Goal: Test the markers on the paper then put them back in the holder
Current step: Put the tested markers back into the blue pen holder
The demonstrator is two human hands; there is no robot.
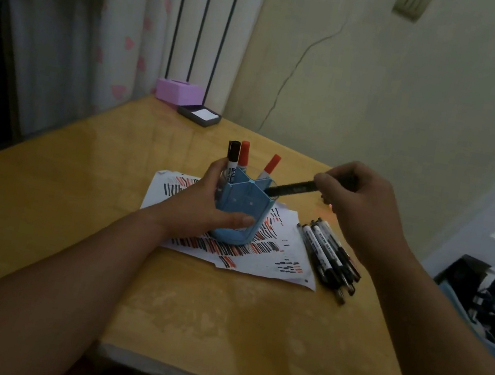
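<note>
The scene is dim and underexposed, with a yellow-green cast over the wall (388,80). Light is soft and diffuse: a pale sheen lies on the glossy table (91,194) at centre left, and shadows on it are faint. The upper left of the frame sinks almost to black. The black marker (291,189) pinched in the right hand (358,199) is smeared by motion blur; the holder (242,208) gripped by the left hand (200,209) looks sharper. Wide-angle distortion bends the table edges and stretches the arms (59,286) toward the bottom corners
</note>
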